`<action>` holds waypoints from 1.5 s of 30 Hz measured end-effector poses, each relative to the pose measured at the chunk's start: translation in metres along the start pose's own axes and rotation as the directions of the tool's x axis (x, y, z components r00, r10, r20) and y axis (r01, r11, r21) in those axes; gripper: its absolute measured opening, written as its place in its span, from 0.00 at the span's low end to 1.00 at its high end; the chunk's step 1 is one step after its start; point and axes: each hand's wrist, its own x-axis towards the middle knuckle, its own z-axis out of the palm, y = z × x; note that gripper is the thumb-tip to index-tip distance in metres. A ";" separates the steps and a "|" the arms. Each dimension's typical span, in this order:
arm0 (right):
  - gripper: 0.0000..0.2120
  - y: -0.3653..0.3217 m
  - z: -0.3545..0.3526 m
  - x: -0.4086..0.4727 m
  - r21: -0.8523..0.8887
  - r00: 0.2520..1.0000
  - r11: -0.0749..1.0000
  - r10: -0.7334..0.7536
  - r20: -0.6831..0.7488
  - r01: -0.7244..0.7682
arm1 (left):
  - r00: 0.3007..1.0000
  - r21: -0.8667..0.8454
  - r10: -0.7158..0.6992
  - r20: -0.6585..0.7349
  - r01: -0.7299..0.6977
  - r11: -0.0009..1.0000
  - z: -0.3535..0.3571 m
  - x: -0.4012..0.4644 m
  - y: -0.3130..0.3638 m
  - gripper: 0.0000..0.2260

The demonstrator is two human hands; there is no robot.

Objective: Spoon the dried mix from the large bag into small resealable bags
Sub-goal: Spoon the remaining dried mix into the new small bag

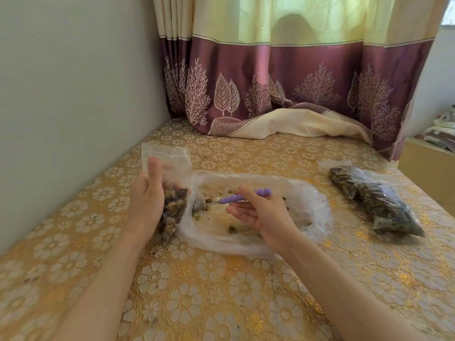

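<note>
The left hand (147, 198) is gripping a small resealable bag (170, 183), thumb lying up its near face and fingers wrapped behind, holding it upright just above the counter (221, 303) with its clear mouth at the top and brown dried mix filling its lower half. Just to its right the large bag (307, 205) is lying flattened and spread open on the counter, nearly emptied, with only a few scattered bits of dried mix (231, 228) showing on its pale plastic. The right hand (261, 212) is reaching over that large bag, thumb and fingers curled round the purple handle of a spoon (236, 198); the metal bowl of the spoon is pointing left, resting low inside the large bag, just beside the foot of the small bag. Well apart on the right, filled bags (376, 200) of darker mix are lying on the counter. A purple and cream curtain (295, 77) is hanging at the far end, its hem pooling on the flower-patterned counter cover.
</note>
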 end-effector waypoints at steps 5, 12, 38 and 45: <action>0.13 0.001 -0.003 0.003 0.080 0.994 0.994 0.073 0.085 -0.080 | 0.999 -0.012 0.052 -0.006 -0.052 0.999 0.002 -0.001 0.010 0.44; 0.22 -0.006 -0.005 0.004 0.051 0.993 0.992 0.115 0.026 -0.117 | 0.996 -0.017 0.032 -0.079 -0.033 0.999 0.010 -0.010 -0.001 0.28; 0.19 -0.062 0.008 -0.021 -0.015 0.904 0.905 -0.426 -0.014 0.426 | 0.984 0.017 0.167 0.056 -0.169 0.986 0.018 -0.009 -0.011 0.28; 0.08 -0.060 0.012 -0.024 0.007 0.887 0.906 -0.417 0.197 0.424 | 0.982 0.013 0.189 0.026 -0.189 0.982 0.018 -0.008 -0.016 0.18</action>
